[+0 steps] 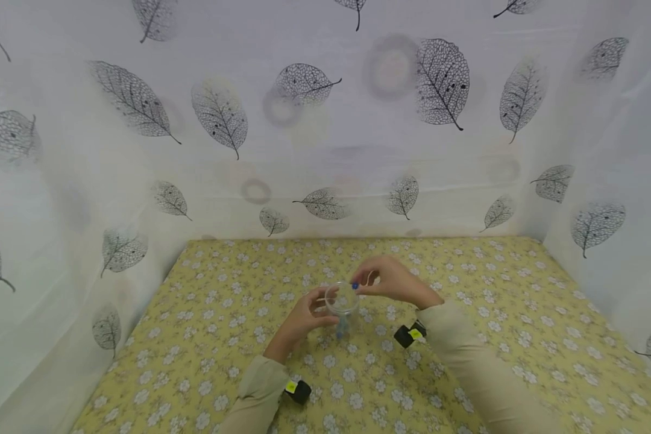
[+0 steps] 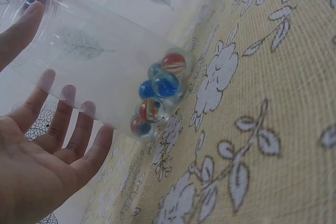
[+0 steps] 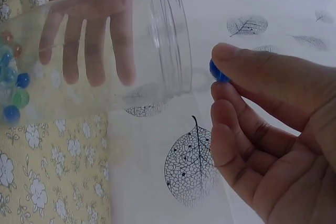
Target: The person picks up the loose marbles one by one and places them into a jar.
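A clear plastic jar (image 1: 342, 308) without a lid stands on the flowered cloth. My left hand (image 1: 302, 316) holds it, thumb on one side and fingers spread along the other. Several glass marbles (image 2: 165, 84) lie at the jar's bottom in the left wrist view; some are blue, others have red and white swirls. A green marble (image 3: 20, 97) shows among them in the right wrist view. Just outside the jar's mouth, my right hand (image 1: 389, 279) pinches a blue marble (image 3: 218, 72) between thumb and index finger. The other right fingers are curled beneath.
A yellow cloth (image 1: 217, 337) with white flowers covers the table. White sheeting (image 1: 347, 144) printed with dark leaves rises behind it and along both sides. Black wrist devices (image 1: 299, 392) with yellow-green marks sit by each sleeve.
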`<state>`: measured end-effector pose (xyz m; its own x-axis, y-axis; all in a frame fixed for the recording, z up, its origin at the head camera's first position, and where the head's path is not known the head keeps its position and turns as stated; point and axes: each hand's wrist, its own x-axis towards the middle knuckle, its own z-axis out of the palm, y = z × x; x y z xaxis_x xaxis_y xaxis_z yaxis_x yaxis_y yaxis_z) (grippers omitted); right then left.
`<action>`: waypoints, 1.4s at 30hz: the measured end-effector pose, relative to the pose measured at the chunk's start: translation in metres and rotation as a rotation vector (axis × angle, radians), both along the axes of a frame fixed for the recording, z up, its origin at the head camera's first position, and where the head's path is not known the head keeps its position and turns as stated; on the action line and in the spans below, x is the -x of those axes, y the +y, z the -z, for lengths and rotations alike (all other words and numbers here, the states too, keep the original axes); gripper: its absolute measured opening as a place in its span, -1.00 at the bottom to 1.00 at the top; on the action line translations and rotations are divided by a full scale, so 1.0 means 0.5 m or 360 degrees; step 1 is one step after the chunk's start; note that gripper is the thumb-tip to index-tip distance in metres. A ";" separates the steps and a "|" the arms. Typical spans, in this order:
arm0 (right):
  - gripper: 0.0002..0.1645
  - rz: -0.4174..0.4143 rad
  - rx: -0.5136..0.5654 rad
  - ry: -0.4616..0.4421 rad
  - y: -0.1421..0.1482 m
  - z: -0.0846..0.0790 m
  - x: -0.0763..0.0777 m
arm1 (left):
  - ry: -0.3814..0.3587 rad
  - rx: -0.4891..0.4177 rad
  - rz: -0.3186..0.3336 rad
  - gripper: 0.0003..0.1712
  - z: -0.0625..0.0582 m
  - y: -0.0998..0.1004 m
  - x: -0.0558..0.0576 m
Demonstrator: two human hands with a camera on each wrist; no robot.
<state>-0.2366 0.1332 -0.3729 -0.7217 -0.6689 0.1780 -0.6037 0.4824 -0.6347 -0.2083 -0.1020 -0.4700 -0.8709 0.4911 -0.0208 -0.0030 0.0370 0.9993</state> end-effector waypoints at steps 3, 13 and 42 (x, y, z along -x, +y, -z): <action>-0.86 -0.0017 -0.0001 -0.0010 -0.004 0.001 -0.001 | 0.0006 0.0002 -0.0001 -0.20 0.000 0.001 0.000; -0.87 -0.0003 -0.0022 -0.0023 -0.004 0.008 -0.002 | 0.0031 0.0001 0.0006 -0.22 0.004 0.003 0.001; -0.81 0.0346 0.0062 -0.0007 0.092 0.039 0.010 | 0.0065 0.0035 0.0017 -0.18 0.002 0.003 0.004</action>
